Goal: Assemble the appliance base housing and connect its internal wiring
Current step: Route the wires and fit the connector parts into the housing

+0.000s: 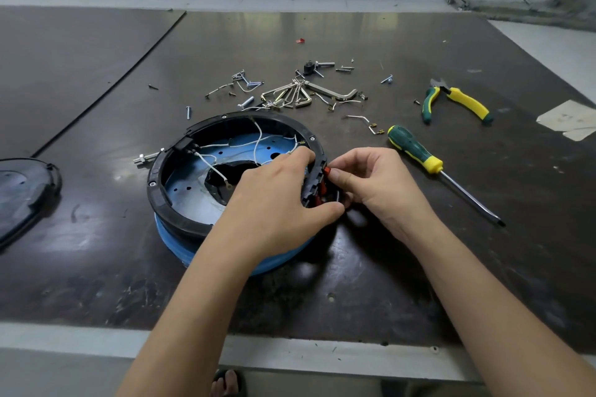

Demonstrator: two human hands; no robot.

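Both hands meet at the right rim of the base housing (161, 200) on the table (387, 267): left hand (277, 193) clamps the rim, right hand (371, 184) pinches a red connector (326, 171). Forced crooked, its terminal could bend.

left hand (277, 193) grips base housing (156, 177) rim | right hand (377, 184) pinches red connector (327, 170) — at rim's outer side | screwdriver (416, 151) nearby

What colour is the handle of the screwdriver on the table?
The screwdriver handle is dark green with a yellow collar; head view.
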